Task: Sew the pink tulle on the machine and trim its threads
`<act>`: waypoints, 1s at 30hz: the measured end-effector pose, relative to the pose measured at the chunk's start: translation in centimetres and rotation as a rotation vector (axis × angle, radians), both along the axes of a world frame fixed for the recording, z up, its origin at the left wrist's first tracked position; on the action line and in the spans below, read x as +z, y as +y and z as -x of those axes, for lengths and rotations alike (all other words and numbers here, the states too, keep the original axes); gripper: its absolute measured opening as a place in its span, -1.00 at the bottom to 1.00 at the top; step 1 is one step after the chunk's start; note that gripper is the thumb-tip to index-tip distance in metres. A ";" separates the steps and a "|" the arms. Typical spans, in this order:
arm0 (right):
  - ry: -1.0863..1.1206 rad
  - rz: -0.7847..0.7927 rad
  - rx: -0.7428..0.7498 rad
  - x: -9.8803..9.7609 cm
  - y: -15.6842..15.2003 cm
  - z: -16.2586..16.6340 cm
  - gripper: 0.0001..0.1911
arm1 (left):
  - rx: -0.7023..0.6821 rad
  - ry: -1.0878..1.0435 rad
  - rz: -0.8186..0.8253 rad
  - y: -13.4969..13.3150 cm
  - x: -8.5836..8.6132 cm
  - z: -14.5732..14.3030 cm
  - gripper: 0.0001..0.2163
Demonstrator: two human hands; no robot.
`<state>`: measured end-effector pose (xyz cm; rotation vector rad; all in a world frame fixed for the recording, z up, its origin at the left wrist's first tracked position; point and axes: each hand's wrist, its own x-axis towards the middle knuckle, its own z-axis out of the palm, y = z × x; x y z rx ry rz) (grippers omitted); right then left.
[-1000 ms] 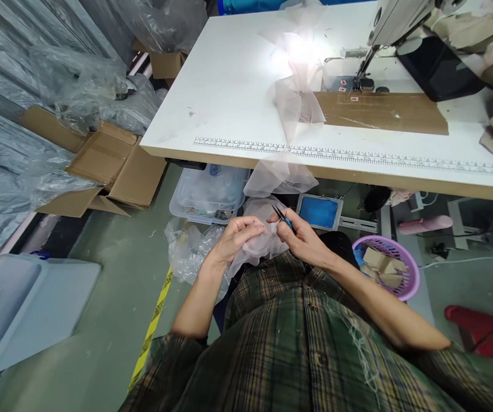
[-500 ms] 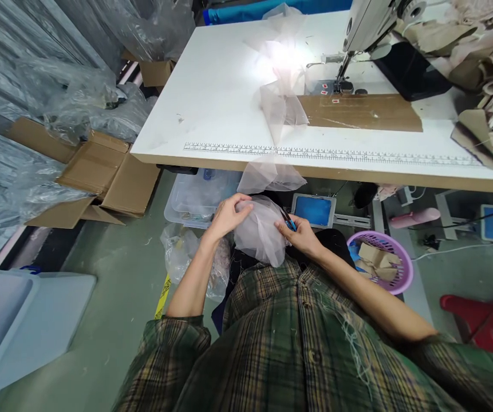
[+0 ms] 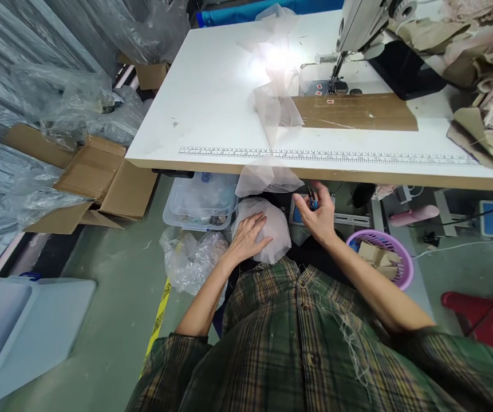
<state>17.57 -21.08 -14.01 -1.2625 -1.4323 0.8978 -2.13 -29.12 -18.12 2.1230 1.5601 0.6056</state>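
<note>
Head view:

1. Left hand (image 3: 248, 234) lies flat, fingers spread, palm down on the sheer fabric bundle (image 3: 281, 226) gathered in the person's lap. Pressed like that, it probably keeps the slippery mesh from sliding off.
2. Right hand (image 3: 318, 216) is raised just beside the bundle, below the table edge. Its thumb and fingers are pinched around small blue-handled thread snips (image 3: 313, 201), with the tips pointing up and clear of the cloth, so it seems nothing snags.
3. 1 fabric strip (image 3: 267, 178) runs from the bundle up over the edge of the white table (image 3: 212, 103) toward the sewing machine (image 3: 358, 26). The piece is likely left joined there so it stays within reach.
4. Along the table's front edge runs a ruler strip (image 3: 358, 156), and a cardboard sheet (image 3: 358, 111) lies by the needle.
5. A purple basket (image 3: 403, 284) of scraps stands near the right arm, and a clear bin (image 3: 198, 200) sits under the table.
</note>
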 end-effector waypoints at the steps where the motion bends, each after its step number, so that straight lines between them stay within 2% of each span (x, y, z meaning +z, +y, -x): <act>1: -0.003 -0.003 0.021 0.5 0.5 0.1 -0.42 | 0.000 0.002 -0.010 0.1 -0.1 0.1 -0.53; 4: -0.015 0.006 0.065 1.6 1.0 0.4 -0.51 | 0.035 -0.057 -0.093 0.4 0.4 0.4 -0.59; 6: -0.014 0.005 0.109 1.8 0.3 0.6 -0.52 | 0.122 -0.137 -0.206 0.4 1.5 0.5 -0.64; 10: -0.047 -0.052 0.351 2.2 -2.8 0.6 -0.62 | 0.368 -0.272 -0.503 0.3 5.2 0.7 -0.72; 13: -0.062 -0.097 0.556 2.8 -5.3 0.4 -0.69 | 0.371 -0.357 -0.595 0.4 7.4 0.7 -0.73; 16: -0.001 -0.143 0.728 3.4 -7.1 0.2 -0.81 | 0.238 -0.441 -0.466 0.6 8.2 0.4 -0.69; 19: 0.068 -0.181 0.872 3.7 -8.4 -0.1 -0.90 | 0.065 -0.573 -0.249 1.0 7.8 0.0 -0.59; 23: 0.037 -0.166 1.020 3.9 -9.4 -0.7 -0.86 | -0.102 -0.812 -0.012 1.1 6.9 -0.3 -0.60; 27: 0.052 -0.177 1.056 3.8 -9.4 -1.4 -0.85 | -0.076 -1.021 0.182 0.4 6.3 0.1 -0.69; 30: 0.050 -0.085 1.023 3.7 -8.4 -1.9 -0.90 | 0.058 -1.031 0.237 -0.4 6.0 0.6 -0.68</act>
